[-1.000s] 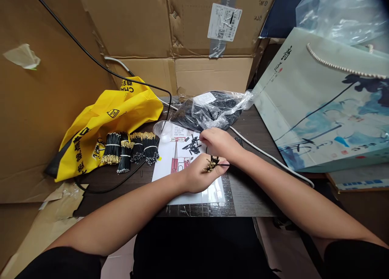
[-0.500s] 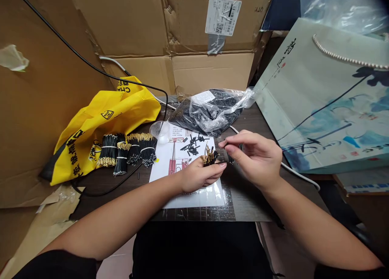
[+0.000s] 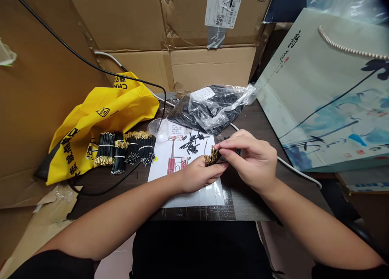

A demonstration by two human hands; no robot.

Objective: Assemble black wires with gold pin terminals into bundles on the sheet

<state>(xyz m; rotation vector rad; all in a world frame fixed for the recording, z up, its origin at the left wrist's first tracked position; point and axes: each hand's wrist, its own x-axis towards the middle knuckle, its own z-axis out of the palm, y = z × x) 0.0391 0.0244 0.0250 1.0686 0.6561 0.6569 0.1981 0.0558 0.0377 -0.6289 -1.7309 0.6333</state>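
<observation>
My left hand [image 3: 197, 174] is closed around a bunch of black wires with gold terminals [image 3: 212, 156], the gold ends sticking up past the thumb. My right hand [image 3: 252, 157] pinches a small black piece, mostly hidden by the fingers, right against those gold ends. It looks like the short black tubes [image 3: 192, 144] lying loose on the printed sheet [image 3: 159, 165] behind my left hand. More black wires [image 3: 238, 151] show partly behind my right fingers. To the left stand several banded bundles of the same wires [image 3: 146, 149].
A yellow bag [image 3: 121, 104] lies behind the bundles. At the back are a clear plastic bag of black parts [image 3: 209, 110] and clear plastic cups [image 3: 159, 129]. A paper gift bag [image 3: 328, 100] stands right. Cardboard [image 3: 212, 70] walls the back; a black cable [image 3: 73, 50] crosses left.
My right hand has moved left and slightly down, bringing its pinched fingertips onto the gold ends. My left hand keeps its hold on the wires. The view has shifted slightly.
</observation>
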